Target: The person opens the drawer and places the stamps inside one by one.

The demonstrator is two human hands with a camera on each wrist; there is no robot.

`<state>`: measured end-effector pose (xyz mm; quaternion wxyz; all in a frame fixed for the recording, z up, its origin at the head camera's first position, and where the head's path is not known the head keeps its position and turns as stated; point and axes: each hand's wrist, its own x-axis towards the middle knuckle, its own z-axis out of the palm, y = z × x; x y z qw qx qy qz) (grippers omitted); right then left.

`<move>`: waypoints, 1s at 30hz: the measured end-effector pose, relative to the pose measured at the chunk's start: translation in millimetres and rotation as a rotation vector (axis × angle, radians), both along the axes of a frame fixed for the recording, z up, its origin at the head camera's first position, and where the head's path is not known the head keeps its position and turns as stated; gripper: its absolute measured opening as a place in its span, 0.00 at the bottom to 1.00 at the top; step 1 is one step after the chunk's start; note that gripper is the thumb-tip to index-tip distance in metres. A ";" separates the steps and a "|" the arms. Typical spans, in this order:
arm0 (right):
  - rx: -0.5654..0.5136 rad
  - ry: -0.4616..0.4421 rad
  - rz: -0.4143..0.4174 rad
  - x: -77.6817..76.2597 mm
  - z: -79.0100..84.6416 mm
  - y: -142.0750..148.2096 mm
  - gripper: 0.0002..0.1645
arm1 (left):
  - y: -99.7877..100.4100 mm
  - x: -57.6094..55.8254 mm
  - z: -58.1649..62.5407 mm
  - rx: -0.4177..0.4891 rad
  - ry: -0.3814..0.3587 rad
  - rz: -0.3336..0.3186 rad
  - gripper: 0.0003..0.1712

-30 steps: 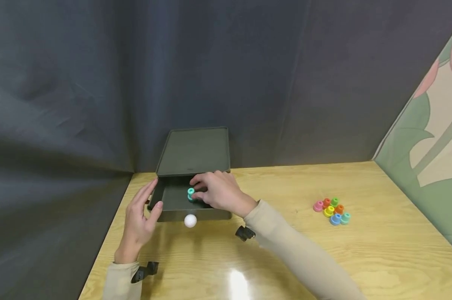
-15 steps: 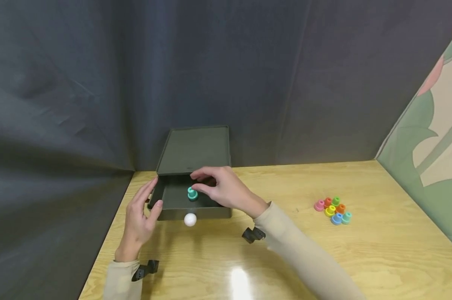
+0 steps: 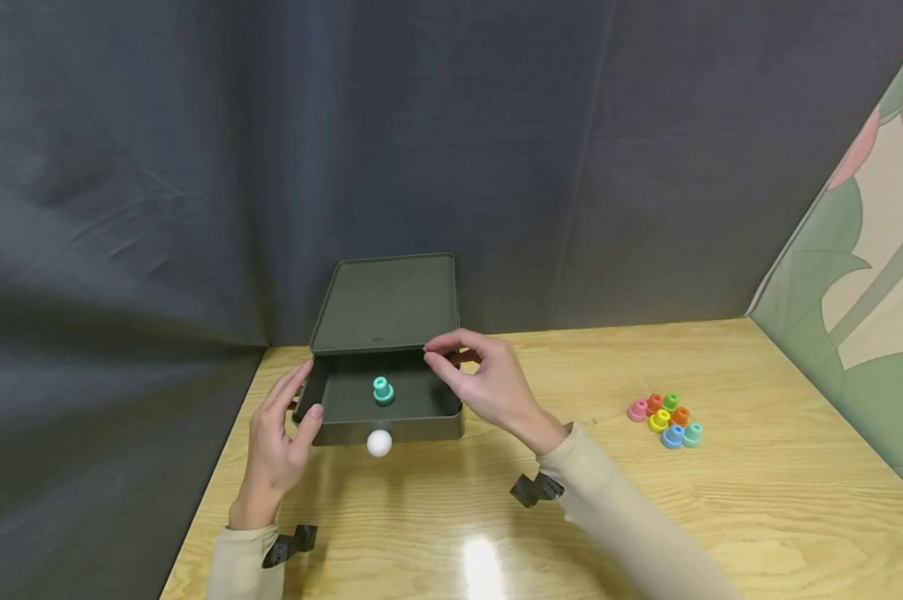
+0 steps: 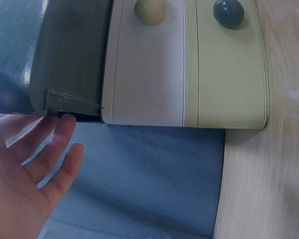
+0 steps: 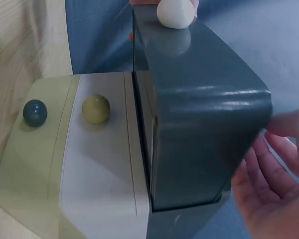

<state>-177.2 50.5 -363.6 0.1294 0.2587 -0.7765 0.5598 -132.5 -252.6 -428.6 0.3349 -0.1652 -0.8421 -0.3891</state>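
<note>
The dark green top drawer (image 3: 424, 430) of a small cabinet is pulled out, with a round white knob (image 3: 379, 443) on its front. Inside stands a small teal peg-like piece (image 3: 383, 391) with a wide round base. My left hand (image 3: 277, 446) has its fingers spread at the drawer's left side; in the left wrist view the fingertips (image 4: 65, 124) meet its lower edge. My right hand (image 3: 496, 387) is at the right rim near the back, thumb and forefinger close together with nothing seen between them. In the right wrist view its relaxed fingers (image 5: 269, 172) are beside the drawer wall.
The flat cabinet top (image 3: 391, 302) lies behind the drawer. Below are a white drawer front (image 4: 147, 69) and a pale green one (image 4: 229, 74), both pushed in. Several colourful pegs (image 3: 659, 421) cluster on the wooden table (image 3: 766, 500) at the right. Dark cloth (image 3: 526, 167) hangs behind.
My right hand has let go of the teal piece and moved right to the drawer's right rim. The piece now stands alone in the drawer. My left hand has stayed in place.
</note>
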 end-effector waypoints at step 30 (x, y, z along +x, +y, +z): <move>0.036 -0.051 -0.200 20.8 -33.3 70.0 0.06 | 0.8 -0.5 3.2 0.012 0.030 -0.018 0.35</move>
